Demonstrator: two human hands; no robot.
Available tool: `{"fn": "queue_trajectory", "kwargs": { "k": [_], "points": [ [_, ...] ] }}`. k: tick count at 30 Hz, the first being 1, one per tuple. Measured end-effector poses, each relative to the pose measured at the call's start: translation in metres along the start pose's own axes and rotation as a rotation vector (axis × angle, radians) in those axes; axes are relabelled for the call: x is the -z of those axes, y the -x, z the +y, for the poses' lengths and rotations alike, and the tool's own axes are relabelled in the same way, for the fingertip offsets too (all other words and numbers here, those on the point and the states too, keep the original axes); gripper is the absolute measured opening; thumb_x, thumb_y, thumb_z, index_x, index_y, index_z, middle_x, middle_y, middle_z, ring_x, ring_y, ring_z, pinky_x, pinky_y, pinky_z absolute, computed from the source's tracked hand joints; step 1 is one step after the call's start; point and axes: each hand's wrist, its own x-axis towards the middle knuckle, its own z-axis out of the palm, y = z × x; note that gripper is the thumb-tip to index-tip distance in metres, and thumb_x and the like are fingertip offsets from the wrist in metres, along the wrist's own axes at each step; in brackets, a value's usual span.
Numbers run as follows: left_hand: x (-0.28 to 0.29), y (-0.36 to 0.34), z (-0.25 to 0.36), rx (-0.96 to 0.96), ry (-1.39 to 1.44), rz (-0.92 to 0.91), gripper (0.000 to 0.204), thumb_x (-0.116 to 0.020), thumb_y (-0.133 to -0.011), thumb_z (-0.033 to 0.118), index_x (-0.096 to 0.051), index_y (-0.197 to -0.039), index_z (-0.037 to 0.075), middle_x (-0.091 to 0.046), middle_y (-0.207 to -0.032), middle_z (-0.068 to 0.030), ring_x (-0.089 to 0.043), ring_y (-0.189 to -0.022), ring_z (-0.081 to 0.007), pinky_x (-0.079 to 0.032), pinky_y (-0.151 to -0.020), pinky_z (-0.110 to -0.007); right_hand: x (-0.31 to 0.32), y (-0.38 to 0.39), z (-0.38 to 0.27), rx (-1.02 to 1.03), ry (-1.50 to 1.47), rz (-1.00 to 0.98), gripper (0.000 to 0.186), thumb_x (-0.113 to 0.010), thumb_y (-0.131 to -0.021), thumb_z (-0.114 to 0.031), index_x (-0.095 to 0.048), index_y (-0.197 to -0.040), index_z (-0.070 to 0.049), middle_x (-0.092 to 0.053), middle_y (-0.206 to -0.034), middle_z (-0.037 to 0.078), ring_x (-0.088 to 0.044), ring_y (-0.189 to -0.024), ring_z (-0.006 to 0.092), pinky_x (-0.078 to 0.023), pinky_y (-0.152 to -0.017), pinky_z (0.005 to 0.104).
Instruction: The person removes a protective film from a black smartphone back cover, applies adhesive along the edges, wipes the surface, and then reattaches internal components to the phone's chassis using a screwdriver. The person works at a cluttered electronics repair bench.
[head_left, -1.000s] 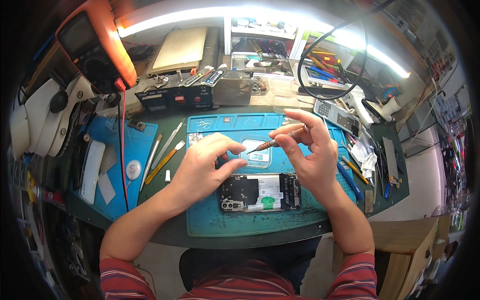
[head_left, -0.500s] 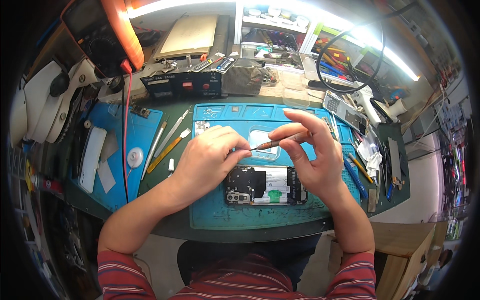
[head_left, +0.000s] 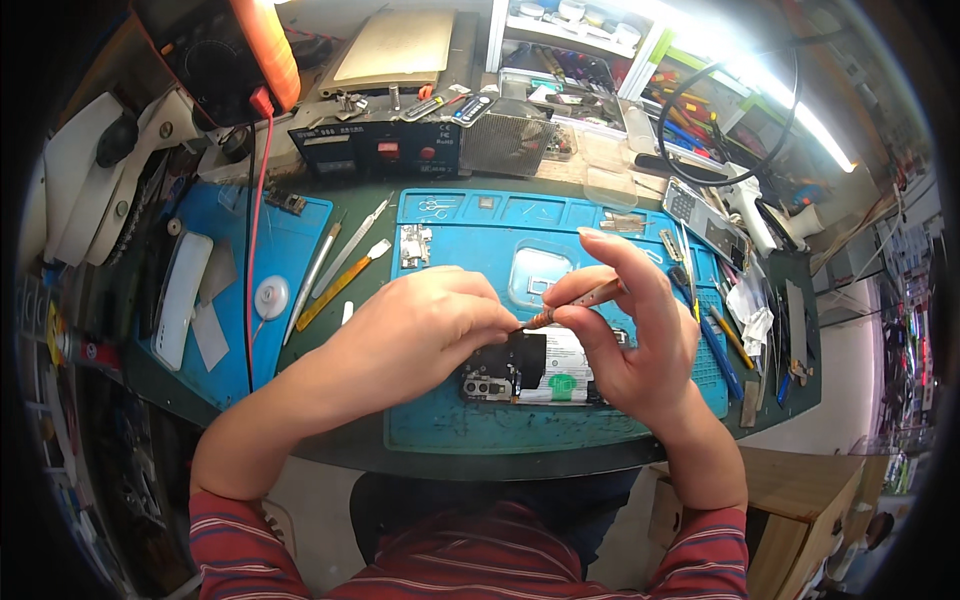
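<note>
My right hand point(head_left: 645, 350) grips a slim reddish-brown screwdriver point(head_left: 541, 319) between thumb and fingers, its tip pointing left. At that tip, the thumb and fingers of my left hand point(head_left: 425, 325) are pinched together. Whatever they hold is too small or too hidden to make out. Below both hands lies an opened smartphone point(head_left: 530, 378) on the blue work mat point(head_left: 470, 430). Its dark inner parts, camera block and a white battery with a green patch show, while my hands cover some of its upper and right edges. A clear plastic tray point(head_left: 525, 290) sits just beyond the phone.
Left of the mat lie a yellow-handled brush point(head_left: 345, 285), tweezers point(head_left: 358, 240) and a white phone-shaped piece point(head_left: 184, 300). An orange multimeter point(head_left: 265, 50) hangs with red and black leads. A blue pen-like tool point(head_left: 718, 350) and crumpled tissue point(head_left: 747, 308) are at right.
Both hands have come down and slightly right, nearer the phone, with the screwdriver still in my right hand. The whole view has shifted a little.
</note>
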Motion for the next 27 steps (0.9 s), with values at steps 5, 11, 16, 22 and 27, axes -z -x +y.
{"fn": "queue_trajectory", "kwargs": {
  "k": [5,11,16,22,27],
  "points": [
    [0.016,0.009,0.012,-0.009,-0.089,-0.063,0.016,-0.070,-0.092,0.005,-0.076,-0.106,0.002,-0.071,-0.100,-0.0120,-0.068,-0.096,-0.0312,-0.054,-0.084,-0.041,-0.012,-0.002,-0.006,0.017,-0.040,-0.049,0.056,-0.076,-0.090,0.000,-0.057,-0.142,0.001,-0.073,-0.090,0.012,-0.073,-0.075,0.0228,-0.058,-0.067,0.0327],
    [0.021,0.013,0.011,0.008,-0.108,-0.105,0.012,-0.069,-0.092,0.005,-0.075,-0.102,0.002,-0.070,-0.096,-0.0118,-0.066,-0.094,-0.0320,-0.054,-0.084,-0.041,-0.013,-0.005,-0.008,0.052,0.017,-0.171,0.053,-0.075,-0.094,0.000,-0.052,-0.141,0.009,-0.074,-0.099,0.017,-0.077,-0.084,0.0233,-0.062,-0.073,0.0328],
    [0.019,0.015,0.009,0.014,-0.119,-0.112,0.011,-0.068,-0.093,0.008,-0.074,-0.099,0.001,-0.070,-0.094,-0.0122,-0.066,-0.093,-0.0324,-0.054,-0.083,-0.042,-0.020,-0.005,-0.007,0.046,0.005,-0.137,0.054,-0.077,-0.090,0.000,-0.057,-0.140,0.004,-0.072,-0.093,0.014,-0.074,-0.079,0.0242,-0.059,-0.068,0.0343],
    [0.020,0.016,0.006,0.036,-0.121,-0.140,0.011,-0.069,-0.093,0.010,-0.073,-0.097,0.001,-0.070,-0.094,-0.0132,-0.067,-0.094,-0.0341,-0.053,-0.084,-0.043,-0.022,-0.004,-0.009,0.029,-0.025,-0.174,0.055,-0.076,-0.087,0.004,-0.060,-0.139,0.002,-0.073,-0.093,0.013,-0.073,-0.078,0.0257,-0.058,-0.067,0.0358],
    [0.015,0.014,-0.004,0.083,-0.094,-0.069,0.014,-0.070,-0.091,0.011,-0.072,-0.100,0.001,-0.070,-0.095,-0.0148,-0.067,-0.095,-0.0364,-0.053,-0.085,-0.044,-0.020,-0.007,-0.011,0.074,-0.072,-0.290,0.053,-0.074,-0.085,0.006,-0.063,-0.136,0.000,-0.074,-0.099,0.014,-0.073,-0.080,0.0270,-0.059,-0.070,0.0365]
  ]
}}
